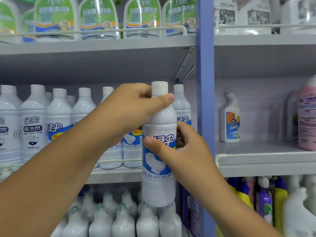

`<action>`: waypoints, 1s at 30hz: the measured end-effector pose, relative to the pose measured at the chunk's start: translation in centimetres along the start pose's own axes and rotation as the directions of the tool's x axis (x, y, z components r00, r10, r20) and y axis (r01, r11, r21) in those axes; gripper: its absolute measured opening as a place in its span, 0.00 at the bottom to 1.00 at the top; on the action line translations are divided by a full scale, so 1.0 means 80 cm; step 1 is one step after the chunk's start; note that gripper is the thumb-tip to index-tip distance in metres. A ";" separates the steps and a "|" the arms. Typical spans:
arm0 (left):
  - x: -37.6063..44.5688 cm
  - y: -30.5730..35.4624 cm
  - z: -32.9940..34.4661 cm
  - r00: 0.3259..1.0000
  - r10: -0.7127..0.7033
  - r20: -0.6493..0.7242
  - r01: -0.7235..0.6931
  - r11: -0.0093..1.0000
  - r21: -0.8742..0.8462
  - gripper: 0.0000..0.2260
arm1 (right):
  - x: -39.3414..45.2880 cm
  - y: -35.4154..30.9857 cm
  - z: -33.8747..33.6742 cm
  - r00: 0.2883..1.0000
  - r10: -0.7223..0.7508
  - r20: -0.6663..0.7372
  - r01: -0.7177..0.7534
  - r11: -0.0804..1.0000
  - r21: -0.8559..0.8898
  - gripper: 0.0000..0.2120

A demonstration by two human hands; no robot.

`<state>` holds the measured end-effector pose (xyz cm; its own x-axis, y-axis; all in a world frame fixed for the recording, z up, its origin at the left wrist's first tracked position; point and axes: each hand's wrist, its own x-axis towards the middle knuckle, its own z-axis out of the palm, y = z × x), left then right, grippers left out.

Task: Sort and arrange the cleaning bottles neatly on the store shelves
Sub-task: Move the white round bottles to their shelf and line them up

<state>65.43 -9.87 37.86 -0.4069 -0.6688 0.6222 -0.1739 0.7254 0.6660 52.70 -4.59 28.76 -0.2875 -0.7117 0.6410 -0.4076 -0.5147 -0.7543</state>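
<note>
Two hands hold one white bottle upright in front of the middle shelf, with its base hanging below the shelf edge and above the clear-capped bottles on the lower level. The left hand grips the bottle at the neck, thumb lying across the shoulder just under the white cap and fingers curled behind it. The right hand grips the body lower down, thumb pressed on the blue label and fingers wrapped round the far side. Behind the held bottle stands a row of matching white bottles on the middle shelf, kept in by a thin white rail. The upper shelf carries green-labelled bottles. Right of the blue post, a single angled-neck bottle stands well apart from a pink bottle at the frame edge.
</note>
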 end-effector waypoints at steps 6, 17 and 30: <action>0.059 0.016 -0.032 1.000 -0.002 0.020 0.004 0.995 -0.100 0.12 | 0.044 -0.055 -0.052 0.993 -0.079 0.088 0.100 0.961 -0.258 0.34; 0.165 0.033 -0.034 0.982 -0.045 0.186 0.049 0.999 -0.016 0.05 | 0.131 -0.160 -0.079 0.953 -0.250 0.169 0.291 0.607 -0.740 0.13; 0.189 0.006 -0.031 0.973 -0.081 0.216 -0.041 0.861 0.508 0.21 | 0.219 -0.156 -0.030 0.937 0.094 0.336 0.347 -0.349 -0.871 0.15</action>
<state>61.41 -20.02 48.65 -0.5757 -0.6741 0.4627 -0.5879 0.7346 0.3386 50.64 -9.50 49.77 -0.0163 -0.8759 0.4823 -0.7124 0.3487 0.6091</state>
